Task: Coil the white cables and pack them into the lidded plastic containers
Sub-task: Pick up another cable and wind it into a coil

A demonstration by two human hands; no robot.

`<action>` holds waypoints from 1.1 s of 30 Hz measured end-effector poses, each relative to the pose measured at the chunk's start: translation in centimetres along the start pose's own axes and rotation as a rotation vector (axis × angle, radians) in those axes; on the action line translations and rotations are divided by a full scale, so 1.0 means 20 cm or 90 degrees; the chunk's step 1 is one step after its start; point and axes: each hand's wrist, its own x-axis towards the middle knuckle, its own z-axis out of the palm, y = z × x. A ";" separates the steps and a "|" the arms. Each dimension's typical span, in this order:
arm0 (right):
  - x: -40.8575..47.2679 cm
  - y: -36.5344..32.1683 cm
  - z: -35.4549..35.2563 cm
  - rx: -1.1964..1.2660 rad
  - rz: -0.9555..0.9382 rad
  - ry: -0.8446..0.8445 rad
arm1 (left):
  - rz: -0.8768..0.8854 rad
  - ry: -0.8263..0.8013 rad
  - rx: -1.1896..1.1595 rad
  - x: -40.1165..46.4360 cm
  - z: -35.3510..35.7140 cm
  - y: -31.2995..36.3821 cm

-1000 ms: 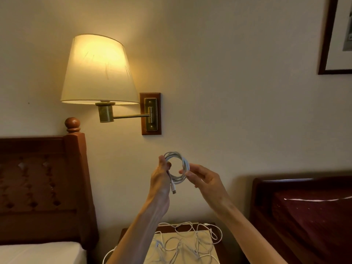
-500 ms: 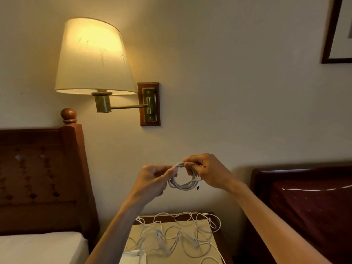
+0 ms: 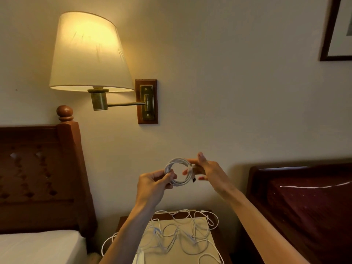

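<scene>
We are holding the coil (image 3: 179,174) up in front of the wall, between both hands, well above the nightstand (image 3: 213,218). The left hand (image 3: 152,189) is pinching the coil's lower left arc between thumb and curled fingers. The right hand (image 3: 207,170) is pinching the right arc, where the plug (image 3: 194,179) is hanging just below the fingers; the other fingers are sticking out, one straight up. The coil is looking round and tight, several turns lying together. Risks we are noting: the plug end is looking loose, not tucked under any turn as far as we can tell, so if either pinch is easing off, the springy turns are likely opening and the coil is fanning out. The grip is only at two points, so a twist between the hands is likely skewing the turns into a figure eight. Below, the loose cables (image 3: 182,233) are lying tangled on the pad (image 3: 202,242) on the nightstand, some loops hanging over its edges; lowering the coil into that mess is risking a snag with the dangling plug. No container is showing in this view, so we are judging that packing means looking away and reaching one-handed, which is when the coil is most likely springing apart. A white object (image 3: 139,258) at the bottom edge is too cropped to identify
</scene>
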 end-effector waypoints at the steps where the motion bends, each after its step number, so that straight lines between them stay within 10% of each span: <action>1: -0.03 0.03 0.00 0.034 0.013 -0.012 | -0.006 0.012 -0.018 0.00 0.00 -0.01; 13: -0.23 0.31 0.28 0.135 0.025 0.225 | -0.123 0.010 -0.116 -0.18 0.05 -0.20; 27: -0.81 0.91 0.50 -0.316 0.258 -0.014 | -0.010 -0.028 0.620 -0.82 -0.37 -1.15; 33: -0.92 1.00 0.64 -0.501 0.334 -0.106 | 0.047 -0.086 0.697 -1.01 -0.40 -1.34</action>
